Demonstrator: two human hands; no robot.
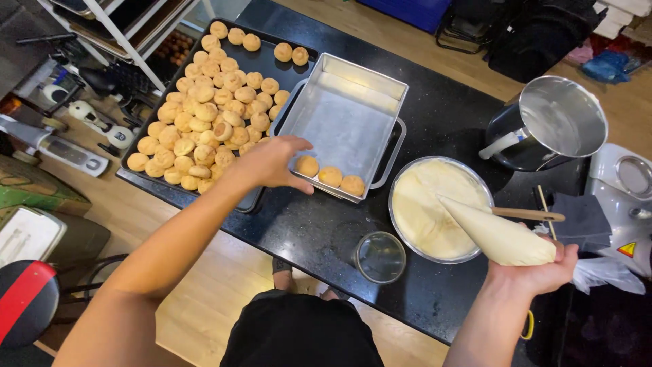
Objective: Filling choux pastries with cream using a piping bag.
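- The square metal pan (345, 112) sat on the black counter (448, 115) and served as the landmark; three round baked puffs (330, 177) lay in a row along its near wall, touching one another.
- The left hand (275, 163) lay at the pan's near left corner, fingers spread and loose over the rim, the fingertips touching or just above the leftmost puff of the row; the grip was open and held nothing that could be seen.
- To the left of the pan, touching its side, a dark baking tray (299, 71) carried a heap of the same puffs (204, 115); the left hand was by far the nearer one to that heap.
- The right hand (543, 268) was well to the right of the pan and nearer the person, its grip closed around the wide end of a filled piping bag (496, 234).
- The bag's long axis ran from the fist up and left, its tip pointing toward the pan's near right corner while hanging over a round bowl of cream (424, 204) just right of the pan.
- The row of puffs therefore lay left of the tip and past it, with the bowl between.
- A small glass bowl (380, 257) stood in front of the pan, and a steel pot (550, 122) lay well to its right.
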